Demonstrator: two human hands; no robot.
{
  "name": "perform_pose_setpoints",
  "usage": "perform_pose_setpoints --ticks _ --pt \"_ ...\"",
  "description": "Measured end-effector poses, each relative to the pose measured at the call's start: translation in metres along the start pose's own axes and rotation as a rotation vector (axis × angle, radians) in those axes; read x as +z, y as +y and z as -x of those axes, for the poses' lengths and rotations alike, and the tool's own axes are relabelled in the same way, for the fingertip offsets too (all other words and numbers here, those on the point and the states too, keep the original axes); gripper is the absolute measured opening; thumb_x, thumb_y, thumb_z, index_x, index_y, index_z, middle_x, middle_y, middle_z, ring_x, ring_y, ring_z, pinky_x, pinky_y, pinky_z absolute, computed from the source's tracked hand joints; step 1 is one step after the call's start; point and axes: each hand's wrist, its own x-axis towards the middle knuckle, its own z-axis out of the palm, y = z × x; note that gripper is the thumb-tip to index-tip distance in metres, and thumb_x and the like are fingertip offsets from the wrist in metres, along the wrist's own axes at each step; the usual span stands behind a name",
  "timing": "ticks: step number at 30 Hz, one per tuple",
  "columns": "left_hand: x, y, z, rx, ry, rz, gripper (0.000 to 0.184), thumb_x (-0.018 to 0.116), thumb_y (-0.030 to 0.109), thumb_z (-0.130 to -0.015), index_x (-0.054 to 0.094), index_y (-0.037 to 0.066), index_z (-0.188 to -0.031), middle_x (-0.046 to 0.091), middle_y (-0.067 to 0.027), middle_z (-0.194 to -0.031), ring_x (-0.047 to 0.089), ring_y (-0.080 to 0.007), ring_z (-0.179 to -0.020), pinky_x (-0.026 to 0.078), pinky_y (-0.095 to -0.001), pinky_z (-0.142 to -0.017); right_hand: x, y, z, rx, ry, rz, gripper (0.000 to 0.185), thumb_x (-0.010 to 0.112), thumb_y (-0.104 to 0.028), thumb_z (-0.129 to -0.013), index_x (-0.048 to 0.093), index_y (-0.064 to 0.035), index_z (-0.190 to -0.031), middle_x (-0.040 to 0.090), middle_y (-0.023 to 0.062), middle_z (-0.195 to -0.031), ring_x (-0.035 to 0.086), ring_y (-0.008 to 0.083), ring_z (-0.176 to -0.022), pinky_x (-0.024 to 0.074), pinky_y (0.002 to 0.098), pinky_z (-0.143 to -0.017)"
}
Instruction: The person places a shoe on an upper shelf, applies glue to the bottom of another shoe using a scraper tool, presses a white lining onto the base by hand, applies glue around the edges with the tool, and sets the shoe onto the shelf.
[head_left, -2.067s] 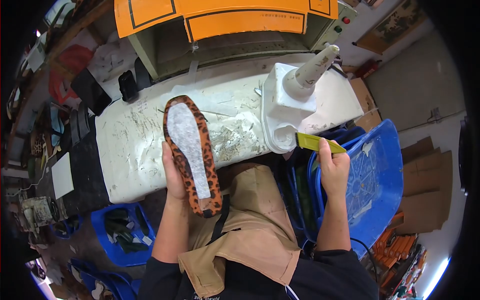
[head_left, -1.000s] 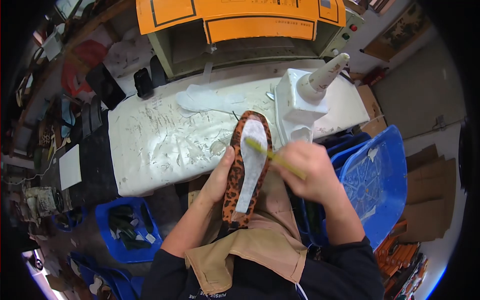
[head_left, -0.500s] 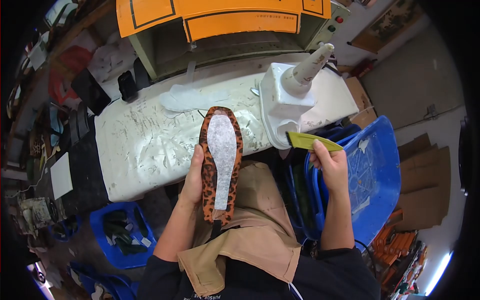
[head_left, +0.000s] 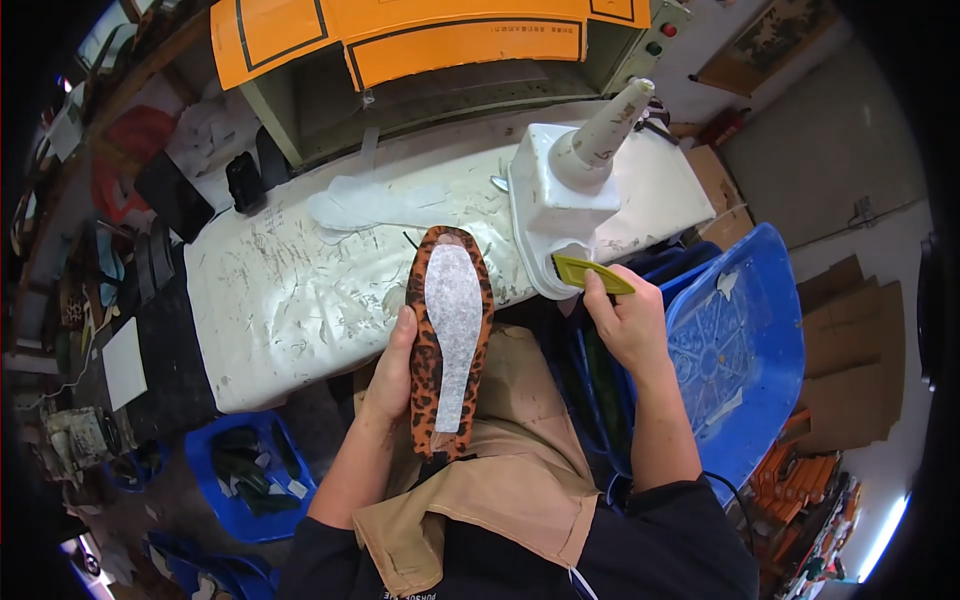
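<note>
My left hand (head_left: 392, 375) is closed around the side of a leopard-print shoe upper (head_left: 423, 370) that seems to be stretched on a last, sole side up. A white fibrous insole piece (head_left: 455, 300) covers the middle of its underside. In my right hand (head_left: 632, 318), thumb and fingers pinch a yellow-green glue brush (head_left: 597, 273) with dark bristles. Its tip is at the small open cup (head_left: 572, 262) at the front of a white glue pot (head_left: 563, 185); whether it touches is unclear. An upturned cone-shaped bottle (head_left: 607, 135) stands in the pot.
A white-covered bench (head_left: 270, 300) bears thin white sole-shaped sheets (head_left: 360, 208). Behind it stands a machine with an orange panel (head_left: 460, 50). A large blue bin (head_left: 755, 330) is at my right, and a blue crate (head_left: 250, 515) with dark pieces lies low on the left.
My right hand has brought the glue brush left and slightly up, to the pot's cup. My left hand still holds the shoe upper, which sits slightly lower and farther right in view.
</note>
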Motion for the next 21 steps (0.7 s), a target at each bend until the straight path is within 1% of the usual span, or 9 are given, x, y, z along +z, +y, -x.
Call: perform_pose_setpoints --ticks 4,9,13,14,18,21 --pt "0.0 -0.001 0.0 -0.022 0.02 0.012 0.069 0.039 0.059 -0.109 0.051 0.004 -0.147 0.069 -0.0112 -0.128 0.07 -0.0175 -0.101 0.056 -0.0299 -0.086 0.006 0.008 -0.004 -0.075 -0.029 0.097 0.013 0.065 -0.009 -0.093 0.068 0.0028 -0.087 0.064 0.0093 -0.073 0.047 0.0224 -0.056 0.0425 0.0335 -0.055" --pt "0.0 -0.004 -0.002 -0.026 0.015 -0.001 0.067 0.038 0.058 -0.11 0.052 0.004 -0.147 0.07 -0.011 -0.127 0.07 -0.0174 -0.099 0.056 -0.0298 -0.085 0.009 0.01 -0.005 -0.025 -0.037 -0.02 0.019 0.064 -0.012 -0.096 0.067 0.0025 -0.083 0.063 0.0073 -0.07 0.047 0.0197 -0.055 0.0418 0.0332 -0.054" --pt "-0.002 -0.006 -0.004 -0.041 -0.018 -0.047 0.068 0.036 0.058 -0.109 0.049 0.006 -0.15 0.067 -0.0123 -0.134 0.069 -0.0201 -0.107 0.056 -0.0326 -0.09 0.003 0.015 -0.005 0.4 -0.098 -0.389 0.027 0.061 -0.016 -0.1 0.067 0.0018 -0.08 0.061 0.0043 -0.066 0.047 0.0152 -0.053 0.0406 0.0295 -0.052" --pt "-0.001 -0.006 -0.005 -0.04 -0.017 -0.047 0.068 0.036 0.058 -0.109 0.049 0.006 -0.15 0.067 -0.0123 -0.134 0.069 -0.0201 -0.107 0.056 -0.0326 -0.09 0.003 0.017 -0.005 0.399 -0.098 -0.389 0.027 0.061 -0.016 -0.1 0.067 0.0018 -0.08 0.061 0.0043 -0.066 0.047 0.0152 -0.053 0.0406 0.0295 -0.052" --pt "-0.001 -0.006 -0.004 -0.054 -0.04 -0.054 0.07 0.035 0.059 -0.109 0.049 0.004 -0.15 0.068 -0.0125 -0.133 0.07 -0.0204 -0.108 0.056 -0.0325 -0.09 0.007 0.029 -0.002 0.63 -0.052 -0.878 0.033 0.058 -0.021 -0.103 0.068 0.0015 -0.081 0.061 0.0017 -0.064 0.046 0.0108 -0.053 0.039 0.0242 -0.051" --pt "-0.004 -0.009 -0.007 -0.058 -0.084 -0.088 0.07 0.035 0.059 -0.109 0.049 0.004 -0.15 0.067 -0.0128 -0.133 0.069 -0.0206 -0.108 0.056 -0.0326 -0.091 0.008 0.008 0.003 0.636 -0.053 -0.963 0.031 0.059 -0.019 -0.103 0.068 0.0015 -0.083 0.061 0.0016 -0.064 0.046 0.0102 -0.053 0.0388 0.0227 -0.051"
